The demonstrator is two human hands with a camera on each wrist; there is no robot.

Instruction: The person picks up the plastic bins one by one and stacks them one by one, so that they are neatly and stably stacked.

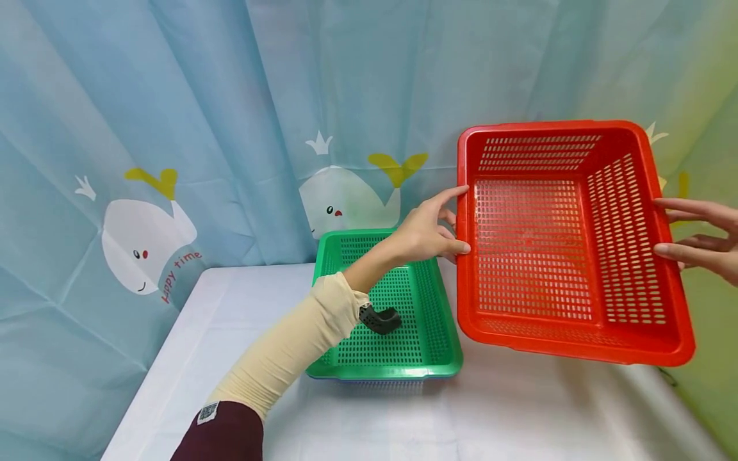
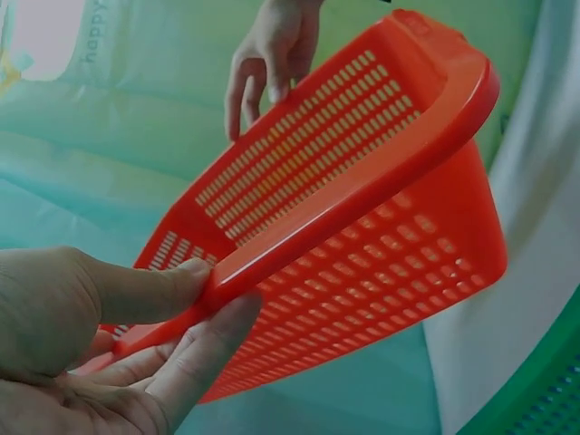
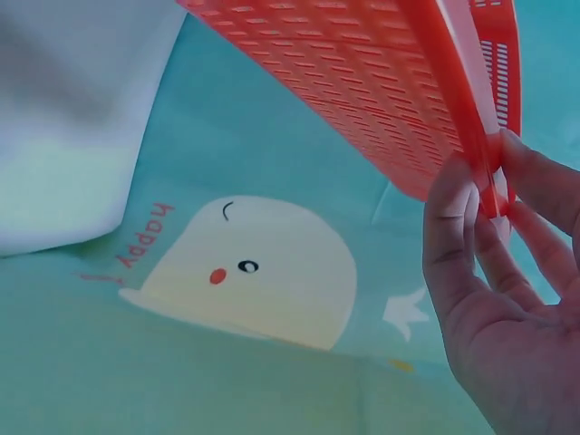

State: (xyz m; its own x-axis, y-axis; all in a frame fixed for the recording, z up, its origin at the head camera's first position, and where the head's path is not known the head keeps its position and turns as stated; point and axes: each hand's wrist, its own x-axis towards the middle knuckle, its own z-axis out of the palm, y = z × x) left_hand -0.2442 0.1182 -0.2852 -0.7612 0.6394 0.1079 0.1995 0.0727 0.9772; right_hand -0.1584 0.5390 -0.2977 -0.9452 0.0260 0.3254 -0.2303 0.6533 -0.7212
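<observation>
Between both hands a red plastic basket [image 1: 527,250] with slotted walls is held up off the table, its open top tilted toward the head camera. My left hand [image 1: 426,230] pinches its left rim, thumb on one side and fingers on the other, as the left wrist view shows up close on the rim [image 2: 299,227]. At the opposite rim, my right hand [image 1: 706,240] grips with thumb and fingers; the right wrist view shows this grip [image 3: 507,245] from below. Nothing lies inside the red basket.
A green basket [image 1: 444,320] stands on the white table [image 1: 242,314], left of the red one, with a bluish rim just under it. The black wrist strap [image 1: 380,319] overlaps it in view. A blue curtain [image 1: 230,96] with whale prints hangs behind.
</observation>
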